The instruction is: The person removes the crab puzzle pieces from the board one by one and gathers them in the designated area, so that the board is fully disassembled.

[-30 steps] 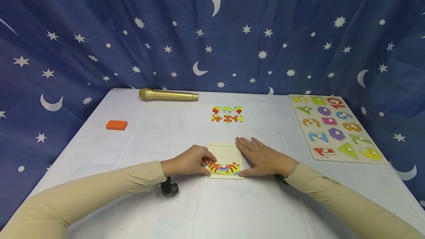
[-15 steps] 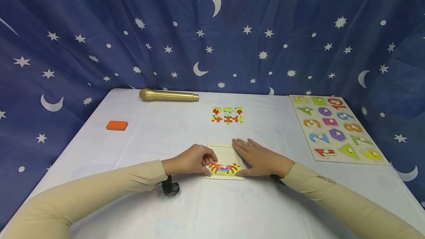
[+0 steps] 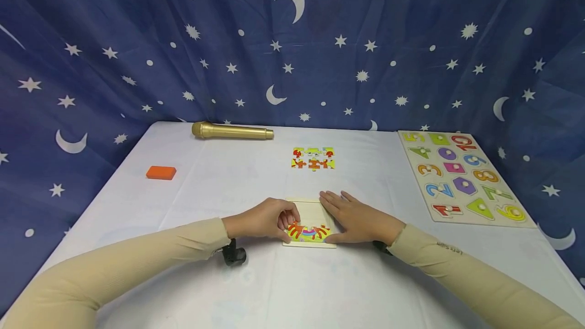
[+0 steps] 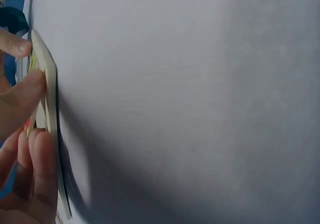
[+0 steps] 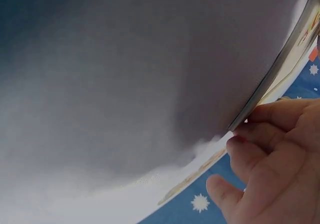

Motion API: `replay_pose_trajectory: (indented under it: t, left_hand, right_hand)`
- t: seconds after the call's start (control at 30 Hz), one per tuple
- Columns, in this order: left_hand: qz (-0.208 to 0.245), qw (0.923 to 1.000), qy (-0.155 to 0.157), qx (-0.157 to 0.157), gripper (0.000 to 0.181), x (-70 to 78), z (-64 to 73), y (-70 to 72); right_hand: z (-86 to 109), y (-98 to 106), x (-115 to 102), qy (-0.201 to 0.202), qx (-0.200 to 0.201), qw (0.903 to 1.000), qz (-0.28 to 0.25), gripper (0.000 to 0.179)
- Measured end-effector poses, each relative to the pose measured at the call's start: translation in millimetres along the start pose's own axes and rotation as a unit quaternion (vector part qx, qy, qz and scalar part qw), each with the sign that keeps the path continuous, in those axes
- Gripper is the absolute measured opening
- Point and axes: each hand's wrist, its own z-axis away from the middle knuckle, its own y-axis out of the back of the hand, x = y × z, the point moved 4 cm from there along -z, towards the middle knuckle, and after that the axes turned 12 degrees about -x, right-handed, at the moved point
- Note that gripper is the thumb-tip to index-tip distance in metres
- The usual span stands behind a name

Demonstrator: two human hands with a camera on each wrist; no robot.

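Observation:
A small wooden puzzle frame (image 3: 305, 245) lies in front of me, its lower part filled with a row of yellow, red and rainbow-coloured puzzle pieces (image 3: 313, 235). At its left side my left hand (image 3: 265, 220) pinches the lower-left puzzle piece (image 3: 294, 229) between thumb and curled fingers. That thumb (image 4: 31, 86) overlaps the frame's edge in the left wrist view. My right hand (image 3: 363, 220) rests on the frame's right side with fingers extended; in the right wrist view its fingers (image 5: 260, 134) touch the frame's corner. The frame's upper part shows bare wood.
Several loose puzzle pieces (image 3: 314, 164) lie in two rows beyond the frame. A gold microphone (image 3: 233, 131) is at the back left, and an orange block (image 3: 161, 172) on the left. A number-and-shape board (image 3: 463, 185) lies at the right. A starry blue curtain (image 3: 292, 55) hangs behind.
My right hand has shifted slightly left over the frame's right side. The left hand stays at the lower-left piece, its fingers moving very slightly.

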Motion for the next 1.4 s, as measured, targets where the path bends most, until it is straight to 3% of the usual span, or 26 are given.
replay_pose_trajectory:
  t: [0.4, 0.8, 1.2, 1.4]
  left_hand:
    - [-0.054, 0.998, 0.008, -0.031, 0.035, 2.7, -0.9, 4.5]
    - [-0.022, 0.9991, 0.033, -0.014, 0.034, 1.7, -1.4, 2.5]
    - [-0.016, 0.9997, 0.017, 0.009, 0.036, 1.2, -0.5, 1.6]
    - [0.019, 0.9995, 0.027, 0.002, 0.035, -0.3, 0.7, 1.0]
  right_hand:
    - [-12.3, 7.7, -9.7, 0.019, 0.015, 0.9997, 0.009, 0.088]
    - [-18.5, 6.4, -15.3, 0.007, -0.009, 0.9998, 0.018, 0.084]
    - [-17.9, 6.9, -15.8, 0.007, -0.013, 0.9997, 0.017, 0.083]
    - [-17.5, 7.4, -16.5, 0.008, -0.012, 0.9998, 0.015, 0.084]
